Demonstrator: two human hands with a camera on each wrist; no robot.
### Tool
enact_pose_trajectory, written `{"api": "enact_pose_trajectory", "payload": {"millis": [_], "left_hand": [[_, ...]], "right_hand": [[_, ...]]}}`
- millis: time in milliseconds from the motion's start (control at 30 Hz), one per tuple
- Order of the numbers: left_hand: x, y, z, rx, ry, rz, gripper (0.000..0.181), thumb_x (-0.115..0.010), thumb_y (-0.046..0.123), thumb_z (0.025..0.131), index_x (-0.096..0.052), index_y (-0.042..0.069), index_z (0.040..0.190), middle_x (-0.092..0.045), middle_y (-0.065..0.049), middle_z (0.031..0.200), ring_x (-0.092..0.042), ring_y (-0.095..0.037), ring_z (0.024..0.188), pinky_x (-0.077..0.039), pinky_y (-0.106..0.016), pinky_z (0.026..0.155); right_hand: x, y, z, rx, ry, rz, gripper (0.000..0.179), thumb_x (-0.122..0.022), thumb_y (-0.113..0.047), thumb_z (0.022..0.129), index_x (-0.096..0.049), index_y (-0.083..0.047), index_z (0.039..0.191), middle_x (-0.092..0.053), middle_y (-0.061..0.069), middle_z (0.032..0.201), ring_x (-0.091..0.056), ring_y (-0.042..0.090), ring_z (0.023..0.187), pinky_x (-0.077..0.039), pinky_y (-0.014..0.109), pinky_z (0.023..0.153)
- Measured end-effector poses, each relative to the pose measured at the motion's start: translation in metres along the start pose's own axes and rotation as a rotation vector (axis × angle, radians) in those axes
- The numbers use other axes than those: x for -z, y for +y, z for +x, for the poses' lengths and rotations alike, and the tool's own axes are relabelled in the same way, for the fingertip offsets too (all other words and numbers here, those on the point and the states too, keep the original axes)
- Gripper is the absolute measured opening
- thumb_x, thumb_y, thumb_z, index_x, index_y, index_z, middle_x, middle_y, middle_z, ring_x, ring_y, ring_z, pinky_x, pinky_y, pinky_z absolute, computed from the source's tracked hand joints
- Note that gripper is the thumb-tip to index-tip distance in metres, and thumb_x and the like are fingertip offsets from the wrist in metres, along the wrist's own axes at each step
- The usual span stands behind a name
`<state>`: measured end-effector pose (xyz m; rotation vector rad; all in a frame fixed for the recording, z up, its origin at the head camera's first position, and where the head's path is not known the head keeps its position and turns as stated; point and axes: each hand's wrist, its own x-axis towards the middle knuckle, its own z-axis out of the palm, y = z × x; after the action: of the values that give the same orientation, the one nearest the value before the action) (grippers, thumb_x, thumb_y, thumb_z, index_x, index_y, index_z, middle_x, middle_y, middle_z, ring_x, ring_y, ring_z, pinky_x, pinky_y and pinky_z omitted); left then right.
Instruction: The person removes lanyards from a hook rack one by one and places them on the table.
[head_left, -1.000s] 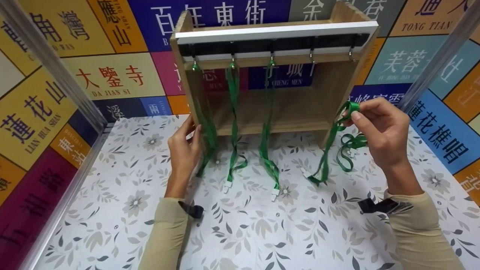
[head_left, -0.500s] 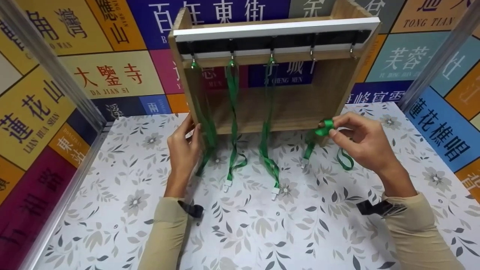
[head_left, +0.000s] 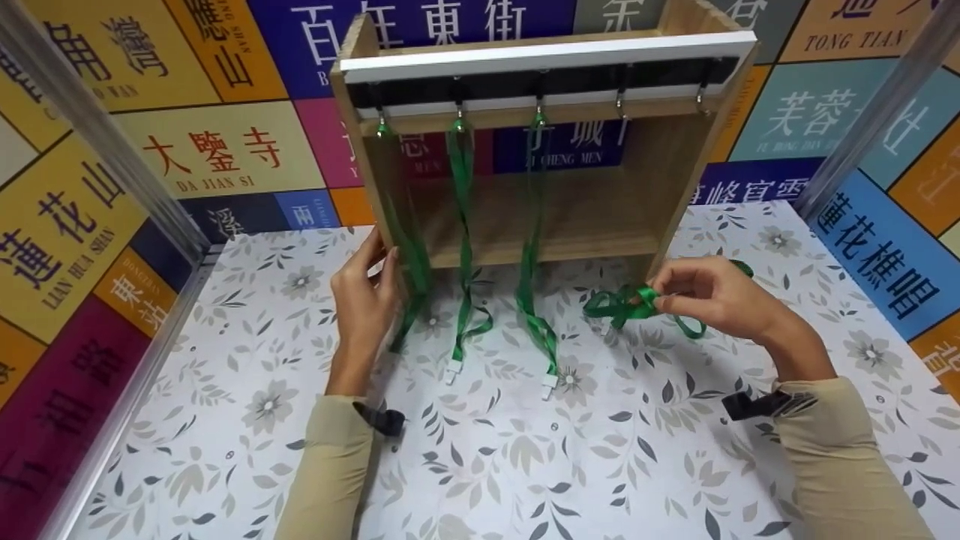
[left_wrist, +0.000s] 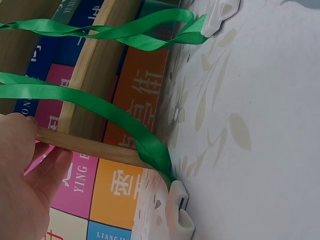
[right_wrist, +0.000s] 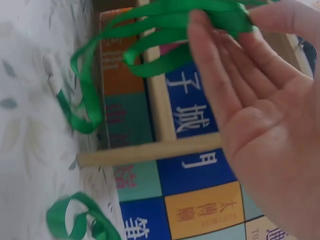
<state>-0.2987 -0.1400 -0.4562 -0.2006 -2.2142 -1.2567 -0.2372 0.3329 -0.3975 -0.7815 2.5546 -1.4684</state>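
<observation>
A wooden rack (head_left: 699,161) with a row of metal hooks stands on the table. My left hand (head_left: 365,292) holds its left side panel (left_wrist: 95,147), thumb in front. Three green lanyards hang from the left, second and middle hooks: the left one (head_left: 409,247), the second one (head_left: 463,195) and the middle one (head_left: 529,277), with white plastic clips at their lower ends. Below the rack's right part, my right hand (head_left: 712,296) pinches another green lanyard (head_left: 616,306), bunched in loops low over the table. One more lanyard (right_wrist: 75,212) lies loose beside the right hand, partly hidden by it in the head view.
Two hooks at the right, one hook (head_left: 621,103) and the end hook (head_left: 701,99), carry nothing. Flowered cloth (head_left: 480,457) covers the table. Printed wall panels (head_left: 217,157) and clear corner posts (head_left: 139,127) enclose the back and sides.
My right hand has moved left and down with its lanyard, which hung long and is now bunched in loops near the table. The left hand stays on the rack.
</observation>
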Motion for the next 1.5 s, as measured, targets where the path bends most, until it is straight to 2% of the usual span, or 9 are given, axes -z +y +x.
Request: {"api": "enact_pose_trajectory", "payload": {"millis": [167, 267, 367, 567, 767, 933, 1133, 1300, 1500], "left_hand": [[0.000, 0.001, -0.001, -0.013, 0.005, 0.001, 0.050, -0.065, 0.028, 0.110, -0.058, 0.017, 0.158, -0.074, -0.007, 0.142, -0.076, -0.023, 0.123, -0.068, -0.042, 0.091], [0.001, 0.001, 0.000, -0.010, 0.005, -0.002, 0.049, -0.065, 0.028, 0.110, -0.058, 0.018, 0.158, -0.074, -0.006, 0.143, -0.076, -0.023, 0.123, -0.068, -0.042, 0.092], [0.001, 0.000, 0.000, -0.009, 0.005, -0.002, 0.049, -0.065, 0.028, 0.110, -0.058, 0.018, 0.158, -0.073, -0.005, 0.144, -0.076, -0.021, 0.123, -0.068, -0.040, 0.092], [0.001, -0.001, 0.000, -0.017, 0.011, -0.015, 0.048, -0.065, 0.027, 0.110, -0.060, 0.018, 0.157, -0.073, -0.005, 0.144, -0.076, -0.021, 0.122, -0.068, -0.039, 0.092], [0.000, 0.000, 0.000, -0.010, 0.002, -0.015, 0.048, -0.065, 0.028, 0.110, -0.059, 0.019, 0.157, -0.073, -0.004, 0.144, -0.076, -0.020, 0.123, -0.068, -0.039, 0.092], [0.001, 0.001, 0.000, 0.004, -0.005, -0.012, 0.050, -0.065, 0.029, 0.110, -0.057, 0.021, 0.159, -0.072, -0.003, 0.145, -0.075, -0.018, 0.124, -0.067, -0.038, 0.093], [0.001, 0.001, 0.000, -0.001, 0.003, 0.001, 0.050, -0.066, 0.026, 0.110, -0.057, 0.018, 0.158, -0.072, -0.007, 0.145, -0.075, -0.024, 0.125, -0.067, -0.043, 0.093], [0.001, 0.001, 0.000, 0.012, -0.001, -0.002, 0.051, -0.066, 0.027, 0.110, -0.057, 0.019, 0.159, -0.071, -0.005, 0.147, -0.075, -0.023, 0.126, -0.067, -0.042, 0.093], [0.001, 0.001, 0.000, -0.005, 0.004, -0.021, 0.049, -0.066, 0.026, 0.109, -0.059, 0.019, 0.157, -0.070, -0.004, 0.148, -0.075, -0.022, 0.125, -0.067, -0.041, 0.093]], "right_hand": [[0.005, 0.009, 0.000, -0.225, -0.071, -0.190, 0.006, -0.074, -0.012, 0.102, -0.073, -0.008, 0.105, -0.078, 0.008, 0.105, -0.074, 0.014, 0.093, -0.060, 0.020, 0.084], [0.006, 0.015, 0.002, -0.285, -0.083, -0.259, 0.010, -0.075, -0.016, 0.102, -0.074, -0.008, 0.107, -0.079, 0.008, 0.109, -0.072, 0.016, 0.097, -0.059, 0.022, 0.081], [0.005, 0.021, 0.004, -0.285, -0.063, -0.325, 0.009, -0.076, -0.017, 0.101, -0.076, -0.010, 0.106, -0.078, 0.008, 0.108, -0.073, 0.020, 0.098, -0.059, 0.022, 0.076], [0.000, 0.035, 0.009, -0.223, 0.010, -0.448, 0.005, -0.078, -0.015, 0.100, -0.079, -0.010, 0.101, -0.082, 0.010, 0.105, -0.079, 0.028, 0.098, -0.058, 0.025, 0.075], [-0.011, 0.049, 0.013, -0.210, 0.067, -0.509, 0.003, -0.080, -0.011, 0.097, -0.082, -0.009, 0.096, -0.083, 0.010, 0.098, -0.078, 0.027, 0.088, -0.057, 0.027, 0.075], [-0.022, 0.053, 0.016, -0.242, 0.000, -0.494, 0.004, -0.082, -0.012, 0.094, -0.082, -0.008, 0.093, -0.082, 0.008, 0.093, -0.075, 0.022, 0.086, -0.057, 0.025, 0.072], [-0.027, 0.048, 0.016, -0.261, -0.108, -0.494, 0.005, -0.084, -0.008, 0.092, -0.081, -0.012, 0.089, -0.077, 0.001, 0.086, -0.065, 0.016, 0.082, -0.056, 0.033, 0.077], [-0.025, 0.045, 0.014, -0.273, -0.085, -0.486, 0.004, -0.084, -0.011, 0.093, -0.082, -0.011, 0.097, -0.079, 0.004, 0.091, -0.067, 0.017, 0.084, -0.056, 0.033, 0.077], [-0.015, 0.041, 0.010, -0.282, -0.061, -0.490, 0.011, -0.083, -0.012, 0.094, -0.083, -0.010, 0.105, -0.082, 0.007, 0.101, -0.073, 0.019, 0.089, -0.057, 0.029, 0.074]]}}
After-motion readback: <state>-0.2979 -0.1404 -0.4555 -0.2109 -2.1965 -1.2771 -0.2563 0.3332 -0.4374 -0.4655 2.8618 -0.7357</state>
